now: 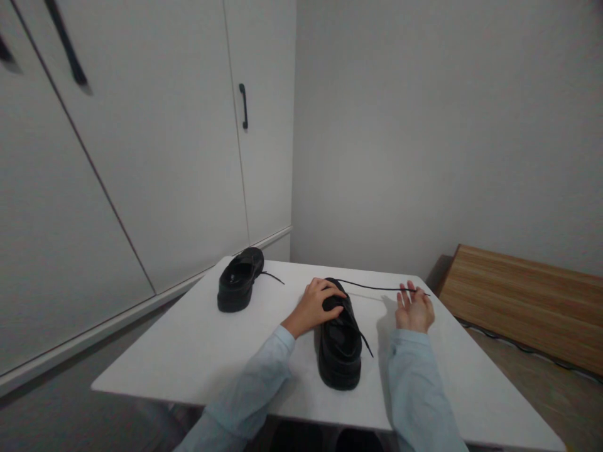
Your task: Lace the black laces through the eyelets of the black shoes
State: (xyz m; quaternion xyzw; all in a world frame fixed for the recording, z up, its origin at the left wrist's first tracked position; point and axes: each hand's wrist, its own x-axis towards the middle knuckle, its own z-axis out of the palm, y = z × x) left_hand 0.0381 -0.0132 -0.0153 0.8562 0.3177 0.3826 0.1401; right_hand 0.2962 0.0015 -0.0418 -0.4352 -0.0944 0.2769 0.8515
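Observation:
A black lace-up shoe (340, 351) stands on the white table (264, 351) in front of me, heel toward me. My left hand (318, 306) grips its front part, thumb and fingers curved over the upper. One end of a black shoelace (372, 287) stretches from the shoe's front out to the right. That lace runs across the fingers of my right hand (414, 309), which is raised palm up and pinches it near its tip. The other lace end hangs down the shoe's right side. A matching shoe (238, 282) sits farther back on the left, its lace trailing right.
White cabinet doors (179, 157) with black handles (244, 107) rise at the left and back. A grey wall (424, 138) stands behind the table. At the right is a wooden panel (527, 304), low beside the table's edge.

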